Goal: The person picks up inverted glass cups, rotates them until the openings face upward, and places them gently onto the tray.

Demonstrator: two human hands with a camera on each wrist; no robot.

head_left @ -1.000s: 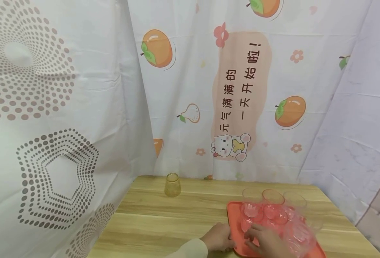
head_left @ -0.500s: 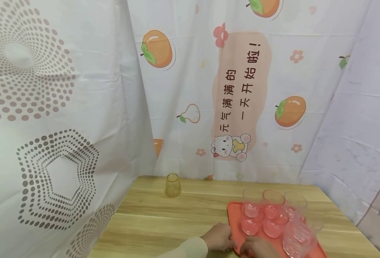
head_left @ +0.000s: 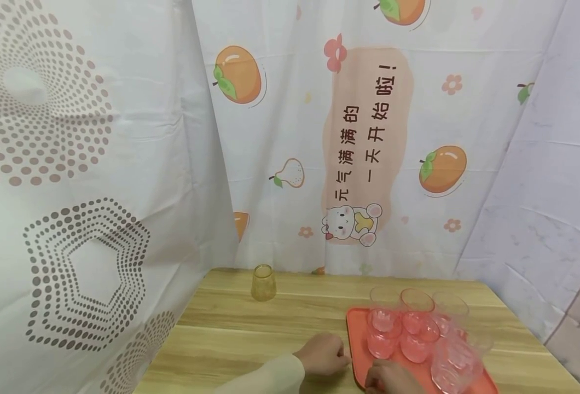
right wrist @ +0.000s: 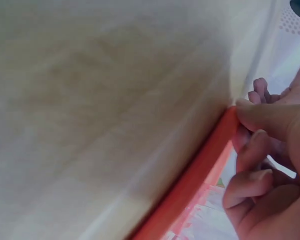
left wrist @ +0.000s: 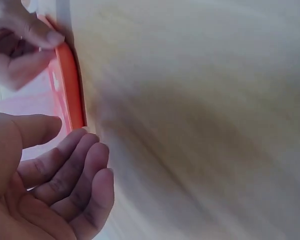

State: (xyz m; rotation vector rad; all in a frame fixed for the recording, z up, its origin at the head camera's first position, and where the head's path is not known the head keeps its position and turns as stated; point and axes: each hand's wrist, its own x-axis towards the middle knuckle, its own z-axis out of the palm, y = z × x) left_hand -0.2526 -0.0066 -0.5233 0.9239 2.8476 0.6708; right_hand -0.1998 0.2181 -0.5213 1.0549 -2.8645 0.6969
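A red tray [head_left: 361, 355] lies on the wooden table at the right, with clear drinking glasses [head_left: 382, 335] standing on it. My right hand [head_left: 393, 377] is at its near left corner. In the right wrist view the thumb and forefinger of the right hand [right wrist: 275, 160] pinch the corner of the tray's rim [right wrist: 192, 185]. Just left of the tray is my left hand [head_left: 323, 354]. The left wrist view shows that hand [left wrist: 59, 185] with relaxed, bent fingers and the thumb apart, holding nothing, close to the tray's edge [left wrist: 72, 90].
An amber glass [head_left: 263, 285] stands on the table [head_left: 241, 328] at the back left. Several glasses are crowded on the tray; one at its right, a glass jug or tumbler [head_left: 456, 364], looks tilted. Printed curtains [head_left: 280, 137] enclose the table's back and sides.
The right hand has come down from above the tray to its near corner. The left hand has let go of the tray's edge and drawn slightly left. Tray and glasses stay put.
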